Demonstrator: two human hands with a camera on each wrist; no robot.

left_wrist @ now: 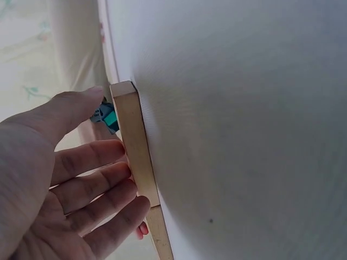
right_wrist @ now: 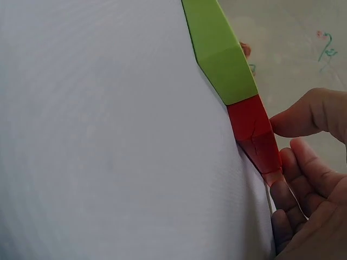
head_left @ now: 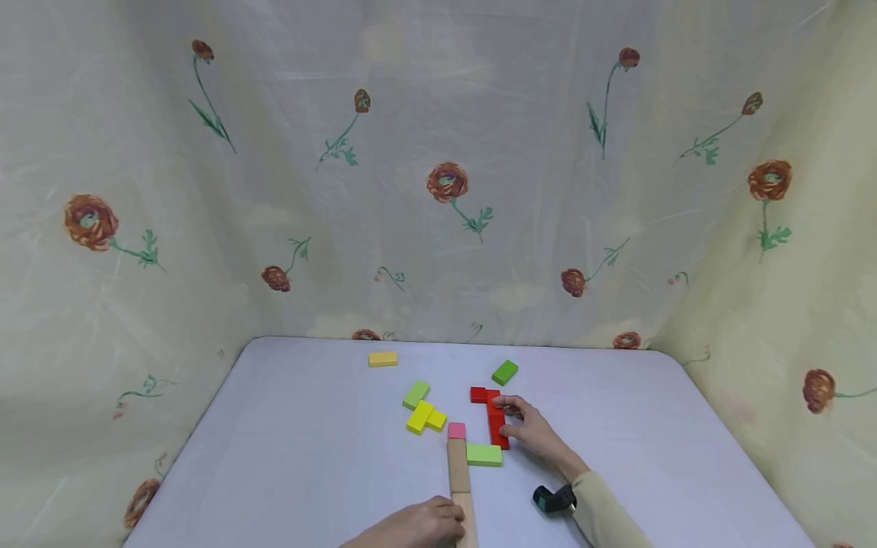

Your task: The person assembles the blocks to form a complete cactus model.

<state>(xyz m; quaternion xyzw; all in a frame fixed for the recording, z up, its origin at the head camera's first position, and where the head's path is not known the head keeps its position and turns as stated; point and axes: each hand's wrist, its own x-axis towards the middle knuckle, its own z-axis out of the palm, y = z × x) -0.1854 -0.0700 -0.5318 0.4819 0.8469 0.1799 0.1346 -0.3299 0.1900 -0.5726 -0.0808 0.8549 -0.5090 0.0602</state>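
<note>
My left hand (head_left: 428,524) rests its fingertips along the side of a plain wooden block (left_wrist: 135,146). Its fingers (left_wrist: 103,189) are nearly straight, with the thumb near the block's end. A second wooden block (head_left: 459,466) continues the row, and a pink block (head_left: 457,431) caps its far end. My right hand (head_left: 537,434) is over the red blocks (head_left: 499,438), its thumb and fingertips holding one (right_wrist: 255,135) by its edges. A small red block (head_left: 478,395) juts left at the far end of the red line. The near red end meets a light green block (head_left: 483,455).
Yellow blocks (head_left: 420,418) and a light green block (head_left: 416,394) sit together left of the row. Farther back lie a pale yellow block (head_left: 383,359) and a green block (head_left: 505,372). A dark device (head_left: 553,499) is on the right wrist. Flowered curtains (head_left: 438,251) surround the white table (head_left: 308,441).
</note>
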